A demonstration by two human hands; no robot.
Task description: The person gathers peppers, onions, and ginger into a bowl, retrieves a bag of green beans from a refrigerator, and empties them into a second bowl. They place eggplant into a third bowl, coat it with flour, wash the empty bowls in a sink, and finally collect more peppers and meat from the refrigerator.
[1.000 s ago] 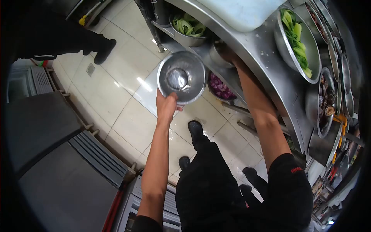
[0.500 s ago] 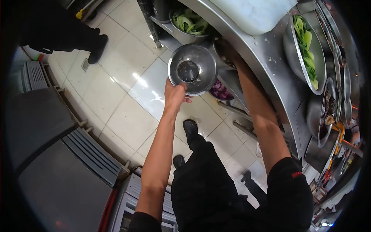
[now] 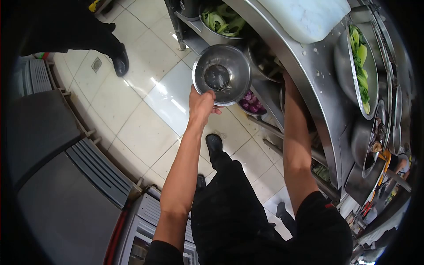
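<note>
My left hand (image 3: 203, 106) grips the near rim of a round stainless steel bowl (image 3: 236, 70), thumb inside and fingers curled underneath. The bowl faces up; its flat bottom looks dark and shiny, perhaps wet. To the right, my right forearm (image 3: 297, 119) reaches under the steel counter edge toward the lower shelf. Shadow and the counter hide the fingers there, so what they touch cannot be made out. Closest to that arm is a deep metal container (image 3: 263, 62) with pale pieces inside. Below the held bowl sits a container of chopped purple onion (image 3: 251, 104).
Cut green vegetables (image 3: 223, 22) fill a pot on the lower shelf. On the counter (image 3: 309, 66) lie a white cutting board (image 3: 304, 17) and a bowl of bok choy (image 3: 360, 66). Grey cabinets (image 3: 66, 190) line the left. Another person's shoe (image 3: 120, 59) stands on the tiled floor.
My right arm has shifted right and nearer along the lower shelf, away from the deep container, exposing more of its pale contents. The bowl stays in my left hand, almost unmoved.
</note>
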